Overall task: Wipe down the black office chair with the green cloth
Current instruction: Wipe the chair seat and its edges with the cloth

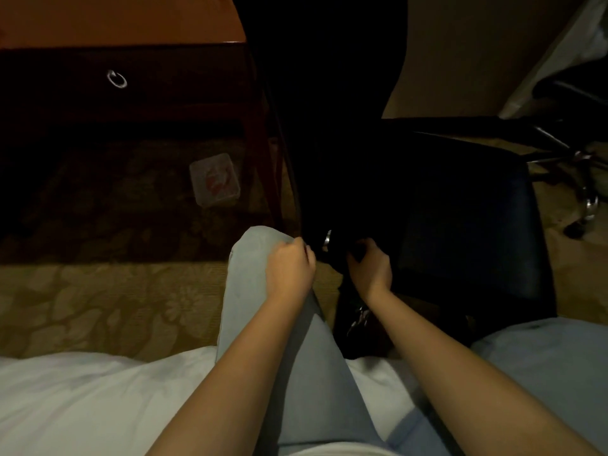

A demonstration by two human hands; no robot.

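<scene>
The black office chair (460, 225) stands just ahead of my knees, its seat to the right and its tall backrest (329, 77) rising in the middle of the view. My right hand (371, 268) is at the seat's near left corner, its fingers curled round a dark bunched thing (342, 248) that looks like the cloth. The dim light hides its colour. A small metal fitting glints just left of it. My left hand (289, 264) is curled in a fist and rests on my left knee, holding nothing that I can see.
A wooden desk (125, 24) with a ring-pull drawer (116, 79) stands at the far left, its leg close to the chair. A clear packet (215, 179) lies on the patterned carpet underneath. Another chair's chrome wheeled base (582, 179) is at the far right. White bedding (82, 399) lies beneath me.
</scene>
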